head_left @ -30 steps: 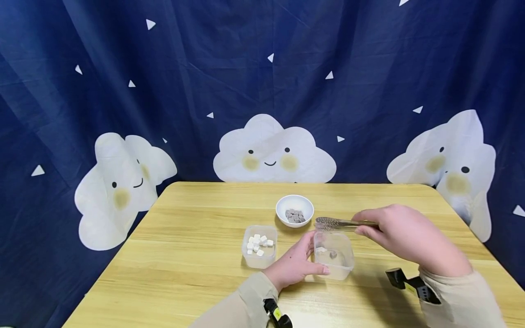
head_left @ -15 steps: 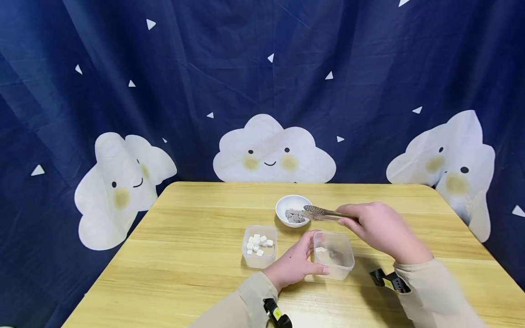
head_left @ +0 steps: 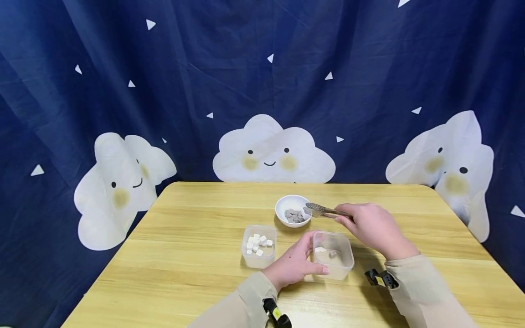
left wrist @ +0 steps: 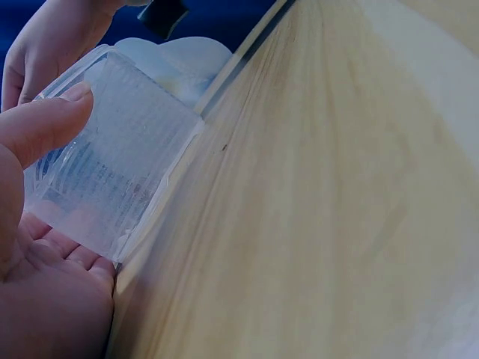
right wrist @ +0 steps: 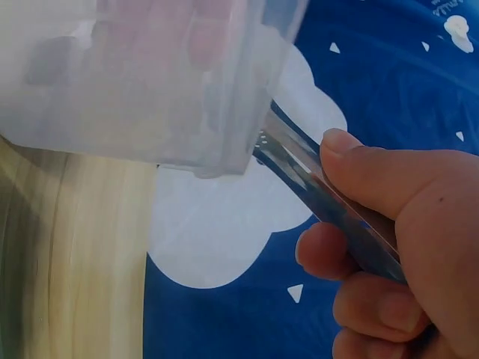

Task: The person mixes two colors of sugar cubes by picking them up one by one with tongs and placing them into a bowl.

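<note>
My right hand (head_left: 372, 228) holds metal tongs (head_left: 328, 211) between thumb and fingers. Their perforated tips reach over the right rim of a white bowl (head_left: 282, 206) with several greyish-brown cubes (head_left: 294, 216) in it. Whether the tips pinch a cube is too small to tell. My left hand (head_left: 292, 264) grips a clear plastic container (head_left: 342, 273) on the table, thumb on its near side and fingers round its far left side. Inside lie a brownish cube (head_left: 332, 254) and something small and white (head_left: 320, 249). In the right wrist view the container hides the tongs' tips.
A second clear container (head_left: 259, 262), with several white cubes (head_left: 256, 239) in it, stands left of my left hand. The wooden table (head_left: 172, 255) ends at a dark blue curtain (head_left: 262, 82) with clouds on it.
My right hand has carried the tongs leftward from above the held container to the white bowl. The left hand and its container have stayed in place.
</note>
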{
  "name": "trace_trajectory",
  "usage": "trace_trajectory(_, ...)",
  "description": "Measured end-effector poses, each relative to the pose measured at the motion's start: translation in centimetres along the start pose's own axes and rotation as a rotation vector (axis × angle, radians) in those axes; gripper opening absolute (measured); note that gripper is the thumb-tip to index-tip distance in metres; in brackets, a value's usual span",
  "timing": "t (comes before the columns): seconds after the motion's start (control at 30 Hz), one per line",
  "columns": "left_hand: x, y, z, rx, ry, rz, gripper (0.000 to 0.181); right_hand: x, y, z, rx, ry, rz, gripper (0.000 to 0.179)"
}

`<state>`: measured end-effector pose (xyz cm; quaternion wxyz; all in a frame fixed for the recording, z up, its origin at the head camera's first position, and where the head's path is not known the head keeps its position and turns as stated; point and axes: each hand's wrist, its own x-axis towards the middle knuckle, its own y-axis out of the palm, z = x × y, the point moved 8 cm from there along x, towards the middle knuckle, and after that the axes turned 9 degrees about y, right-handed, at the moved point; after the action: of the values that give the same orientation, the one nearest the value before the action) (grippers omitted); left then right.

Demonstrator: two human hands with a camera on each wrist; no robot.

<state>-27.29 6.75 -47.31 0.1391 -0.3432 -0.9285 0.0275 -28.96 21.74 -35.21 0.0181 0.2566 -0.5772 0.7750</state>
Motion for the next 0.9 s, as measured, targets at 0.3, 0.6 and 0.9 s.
trace_trajectory(0.3, 0.0, -0.1, 0.2, 0.004, 0.008, -0.001, 0.085, -0.1, -0.7, 0.4, -0.009, 0.008, 0.018, 0.024)
trace_trajectory(0.6, 0.1, 0.1, 0.4, -0.002, 0.014, 0.009, 0.084, -0.6, -2.9, 0.6, 0.012, 0.014, 0.080, 0.026)
trace_trajectory(0.9, 0.1, -0.1, 0.4, 0.030, -0.008, -0.010, 0.087, -1.6, -5.6, 0.4, -0.007, 0.000, 0.123, 0.021)
